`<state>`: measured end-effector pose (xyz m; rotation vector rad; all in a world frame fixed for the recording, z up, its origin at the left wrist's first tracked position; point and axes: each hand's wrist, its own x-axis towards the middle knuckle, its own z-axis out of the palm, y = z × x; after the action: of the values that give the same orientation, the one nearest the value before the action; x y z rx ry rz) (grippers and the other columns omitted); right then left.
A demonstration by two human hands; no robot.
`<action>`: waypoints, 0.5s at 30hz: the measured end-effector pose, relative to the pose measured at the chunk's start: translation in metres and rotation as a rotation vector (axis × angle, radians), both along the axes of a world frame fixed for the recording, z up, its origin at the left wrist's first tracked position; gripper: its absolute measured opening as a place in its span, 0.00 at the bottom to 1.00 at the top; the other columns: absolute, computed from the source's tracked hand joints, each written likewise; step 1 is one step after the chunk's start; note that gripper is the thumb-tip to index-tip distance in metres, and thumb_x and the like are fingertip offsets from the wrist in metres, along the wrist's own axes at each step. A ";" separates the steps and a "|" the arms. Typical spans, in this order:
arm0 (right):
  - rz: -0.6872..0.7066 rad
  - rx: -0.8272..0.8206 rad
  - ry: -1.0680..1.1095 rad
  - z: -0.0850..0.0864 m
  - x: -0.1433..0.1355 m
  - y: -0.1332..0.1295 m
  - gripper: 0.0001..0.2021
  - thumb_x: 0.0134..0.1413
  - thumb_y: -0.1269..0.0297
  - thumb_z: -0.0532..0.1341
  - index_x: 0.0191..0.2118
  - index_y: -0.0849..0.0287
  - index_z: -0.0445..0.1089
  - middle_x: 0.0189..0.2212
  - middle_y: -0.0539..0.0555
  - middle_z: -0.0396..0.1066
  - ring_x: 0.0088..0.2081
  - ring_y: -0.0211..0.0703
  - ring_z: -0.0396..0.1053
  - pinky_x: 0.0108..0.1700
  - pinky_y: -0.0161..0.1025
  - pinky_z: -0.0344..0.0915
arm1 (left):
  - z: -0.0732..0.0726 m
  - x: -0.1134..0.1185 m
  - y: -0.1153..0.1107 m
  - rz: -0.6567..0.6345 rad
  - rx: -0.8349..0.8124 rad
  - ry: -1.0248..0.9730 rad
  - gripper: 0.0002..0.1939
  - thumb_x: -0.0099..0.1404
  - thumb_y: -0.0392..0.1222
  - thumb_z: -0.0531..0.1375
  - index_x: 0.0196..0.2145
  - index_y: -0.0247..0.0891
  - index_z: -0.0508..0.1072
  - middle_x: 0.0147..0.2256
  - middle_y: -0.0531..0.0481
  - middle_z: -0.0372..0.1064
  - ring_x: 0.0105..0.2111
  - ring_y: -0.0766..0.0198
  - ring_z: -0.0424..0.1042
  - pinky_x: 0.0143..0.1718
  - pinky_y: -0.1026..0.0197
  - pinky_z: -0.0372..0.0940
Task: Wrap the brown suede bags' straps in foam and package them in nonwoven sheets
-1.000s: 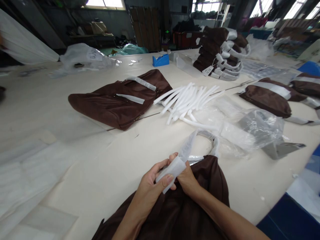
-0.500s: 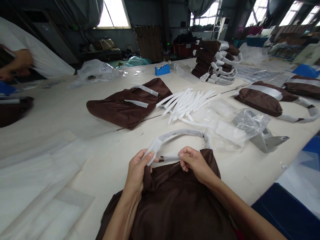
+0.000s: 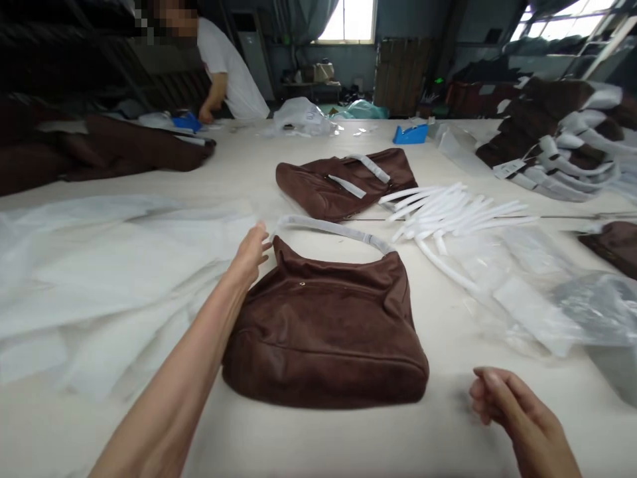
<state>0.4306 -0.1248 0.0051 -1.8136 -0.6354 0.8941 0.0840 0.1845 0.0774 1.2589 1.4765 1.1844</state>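
A brown handbag (image 3: 328, 338) lies on the table in front of me, its base toward me. Its handle (image 3: 328, 227), wrapped in whitish film, arches away beyond the bag's top edge. Beside the bag's upper left corner, close to the handle's left end, is my left hand (image 3: 253, 252). Its fingers are partly extended and apart, with nothing seen in them. My right hand (image 3: 512, 408) hovers over the table at lower right, away from the bag. The fingers are curled in against the thumb, and no object shows in them.
Thin white sheets (image 3: 124, 279) spread over the left side. Behind the bag are another brown bag (image 3: 343, 182), white foam rods (image 3: 448, 206) and a blue tape dispenser (image 3: 411, 134). Clear plastic (image 3: 537, 312) and stacked bags (image 3: 552, 133) lie right. A co-worker (image 3: 223, 73) stands across the table.
Both hands have let go of the bag's handle. The bag now lies flat on the table, farther from me. My right hand has moved off to the right; the view has turned left.
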 end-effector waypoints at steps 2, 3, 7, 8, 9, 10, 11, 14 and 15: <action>0.065 -0.026 -0.017 -0.006 -0.014 -0.005 0.24 0.53 0.41 0.62 0.45 0.57 0.73 0.37 0.60 0.76 0.33 0.49 0.74 0.33 0.41 0.74 | -0.003 -0.025 -0.020 -0.031 -0.045 0.116 0.26 0.57 0.58 0.64 0.48 0.39 0.73 0.56 0.39 0.68 0.58 0.43 0.65 0.59 0.44 0.60; 0.102 -0.007 -0.026 -0.009 -0.022 -0.005 0.25 0.55 0.43 0.61 0.50 0.55 0.72 0.44 0.61 0.75 0.38 0.51 0.75 0.36 0.41 0.75 | -0.006 -0.037 -0.033 -0.062 -0.069 0.198 0.29 0.56 0.59 0.65 0.50 0.40 0.73 0.59 0.39 0.66 0.61 0.42 0.61 0.62 0.43 0.56; 0.349 0.170 -0.101 -0.021 -0.057 0.015 0.31 0.52 0.50 0.66 0.62 0.48 0.62 0.62 0.59 0.61 0.57 0.54 0.67 0.46 0.40 0.75 | -0.027 -0.067 -0.092 -0.125 -0.210 0.412 0.36 0.56 0.67 0.60 0.55 0.41 0.71 0.62 0.43 0.62 0.65 0.42 0.54 0.68 0.41 0.44; 0.396 0.196 -0.135 -0.022 -0.061 0.025 0.32 0.51 0.52 0.67 0.62 0.48 0.63 0.63 0.59 0.60 0.58 0.55 0.66 0.47 0.40 0.75 | -0.033 -0.067 -0.104 -0.104 -0.190 0.401 0.36 0.56 0.68 0.59 0.54 0.41 0.72 0.63 0.43 0.60 0.66 0.43 0.53 0.68 0.42 0.42; 0.414 0.208 -0.169 -0.022 -0.061 0.035 0.31 0.51 0.53 0.67 0.61 0.48 0.64 0.62 0.59 0.61 0.59 0.54 0.66 0.48 0.41 0.74 | -0.037 -0.066 -0.115 -0.089 -0.181 0.380 0.35 0.56 0.68 0.59 0.53 0.41 0.73 0.63 0.43 0.60 0.65 0.44 0.54 0.68 0.43 0.43; 0.410 0.215 -0.202 -0.021 -0.059 0.044 0.29 0.51 0.54 0.67 0.60 0.49 0.66 0.60 0.59 0.63 0.57 0.54 0.67 0.49 0.41 0.74 | -0.041 -0.063 -0.123 -0.085 -0.175 0.339 0.34 0.57 0.67 0.59 0.53 0.42 0.73 0.62 0.44 0.61 0.65 0.45 0.55 0.68 0.43 0.44; 0.393 0.222 -0.233 -0.018 -0.052 0.052 0.27 0.52 0.54 0.67 0.58 0.50 0.68 0.58 0.59 0.65 0.56 0.53 0.68 0.49 0.41 0.74 | -0.044 -0.060 -0.130 -0.082 -0.155 0.310 0.32 0.58 0.67 0.59 0.53 0.43 0.73 0.61 0.44 0.62 0.64 0.46 0.57 0.67 0.44 0.47; 0.413 0.214 -0.334 0.000 -0.020 0.061 0.22 0.53 0.54 0.66 0.53 0.52 0.72 0.51 0.58 0.70 0.51 0.52 0.70 0.47 0.40 0.74 | -0.051 -0.057 -0.141 -0.165 -0.129 0.347 0.29 0.58 0.67 0.60 0.48 0.45 0.76 0.56 0.45 0.69 0.58 0.45 0.65 0.62 0.46 0.59; 0.468 0.187 -0.370 0.007 -0.009 0.059 0.21 0.53 0.54 0.66 0.53 0.52 0.72 0.50 0.58 0.70 0.50 0.52 0.71 0.46 0.40 0.74 | -0.053 -0.059 -0.142 -0.199 -0.126 0.402 0.28 0.56 0.68 0.60 0.45 0.46 0.77 0.54 0.45 0.70 0.56 0.44 0.68 0.59 0.46 0.63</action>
<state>0.4216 -0.0662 0.0123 -1.6983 -1.3741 0.7646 0.0255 0.0427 0.0240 1.5770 1.6347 0.7222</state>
